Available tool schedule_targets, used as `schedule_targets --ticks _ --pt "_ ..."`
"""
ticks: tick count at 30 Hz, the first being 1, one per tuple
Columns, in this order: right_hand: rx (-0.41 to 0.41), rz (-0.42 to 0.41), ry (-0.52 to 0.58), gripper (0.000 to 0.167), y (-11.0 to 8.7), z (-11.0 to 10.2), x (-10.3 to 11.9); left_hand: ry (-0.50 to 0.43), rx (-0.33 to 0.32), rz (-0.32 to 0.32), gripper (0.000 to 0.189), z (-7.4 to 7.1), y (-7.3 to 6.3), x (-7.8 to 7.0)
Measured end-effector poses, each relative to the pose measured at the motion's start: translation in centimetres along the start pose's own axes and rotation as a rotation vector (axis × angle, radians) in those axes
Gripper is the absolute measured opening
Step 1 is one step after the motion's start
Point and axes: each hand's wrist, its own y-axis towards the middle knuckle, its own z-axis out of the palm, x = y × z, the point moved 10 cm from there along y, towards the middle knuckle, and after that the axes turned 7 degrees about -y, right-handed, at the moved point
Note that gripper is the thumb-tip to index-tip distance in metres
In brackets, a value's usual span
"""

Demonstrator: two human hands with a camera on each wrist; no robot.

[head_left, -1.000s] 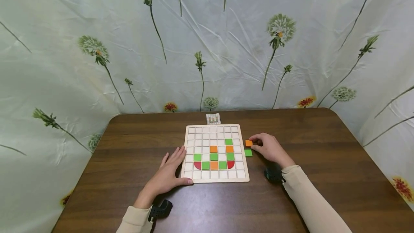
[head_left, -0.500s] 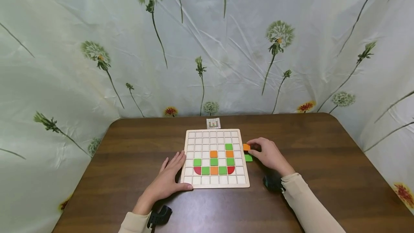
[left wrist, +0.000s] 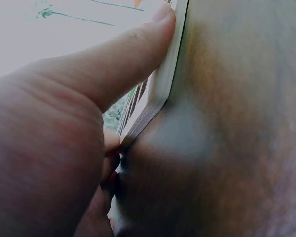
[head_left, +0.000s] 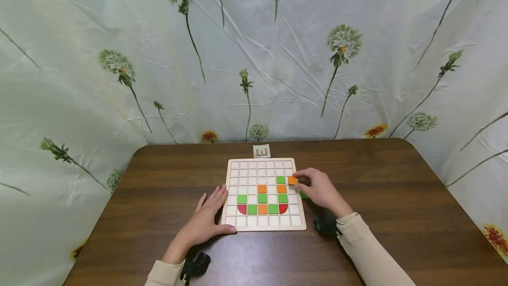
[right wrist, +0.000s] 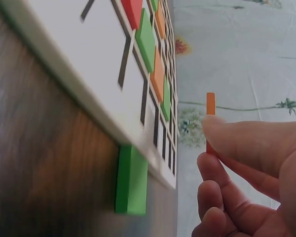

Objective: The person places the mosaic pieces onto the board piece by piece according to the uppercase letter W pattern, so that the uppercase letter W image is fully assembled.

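My right hand (head_left: 317, 191) pinches an orange square tile (head_left: 292, 180) between thumb and fingers. In the right wrist view the pinched tile (right wrist: 210, 104) stands edge-on, raised apart from the board. The white gridded wooden board (head_left: 252, 221) lies flat on the table. Green and orange squares and two red rounded pieces sit in its cells. My left hand (head_left: 204, 222) rests at the board's left side, fingers extended along that edge and thumb on the near left corner. A loose green tile (right wrist: 131, 180) lies against the board's right edge, partly hidden by my right hand in the head view.
A small card (head_left: 262, 151) printed with a grid pattern lies just beyond the board's far edge. The brown wooden table (head_left: 166, 167) stretches out on both sides. Behind it hangs a pale curtain (head_left: 293, 69) with dandelion prints.
My right hand has lifted the orange tile off the table and carried it left, over the board's right side. The left hand stays in place on the board.
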Motion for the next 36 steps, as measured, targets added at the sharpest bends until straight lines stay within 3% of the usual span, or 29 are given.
schedule_targets --ticks 17,24,36 --pt "0.016 -0.051 0.068 0.025 0.6 2.3 3.8 -0.005 -0.003 0.008 0.116 -0.1 -0.1 -0.3" --pt "0.012 -0.121 0.049 0.023 0.9 3.1 5.5 -0.009 0.003 -0.001 0.116 -0.1 -0.1 -0.3" --pt "0.058 -0.127 0.08 0.021 1.3 4.6 7.2 -0.008 -0.001 0.0 0.116 -0.2 0.0 -0.3"
